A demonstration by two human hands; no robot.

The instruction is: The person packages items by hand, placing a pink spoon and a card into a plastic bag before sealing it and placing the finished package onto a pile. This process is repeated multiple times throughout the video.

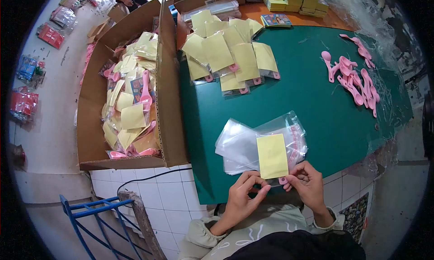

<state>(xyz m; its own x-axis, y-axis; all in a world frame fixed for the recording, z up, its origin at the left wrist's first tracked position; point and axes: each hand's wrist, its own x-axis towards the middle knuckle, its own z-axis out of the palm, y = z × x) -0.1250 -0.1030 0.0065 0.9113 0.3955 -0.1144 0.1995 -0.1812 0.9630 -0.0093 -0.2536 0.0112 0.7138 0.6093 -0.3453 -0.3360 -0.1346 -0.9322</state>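
Observation:
Near the front edge of the green table (pixel 226 113), a clear plastic bag holds a yellow card (pixel 272 155). The pink end of a spoon handle (pixel 283 180) shows below the card. My left hand (pixel 246 194) is closed in a pinch at the bag's lower left edge. At the lower right corner, my right hand (pixel 307 184) pinches the bag beside the pink end. Just beyond lies a fanned stack of clear plastic bags (pixel 236 145), partly covered by the card. The rest of the spoon is hidden behind the card.
Filled packets (pixel 219 50) pile up at the table's far left. Loose pink spoons (pixel 352 77) lie at the far right. A cardboard box (pixel 171 102) of packets stands left, with a blue metal frame (pixel 97 212) below. Yellow card stacks (pixel 275 2) sit at the back.

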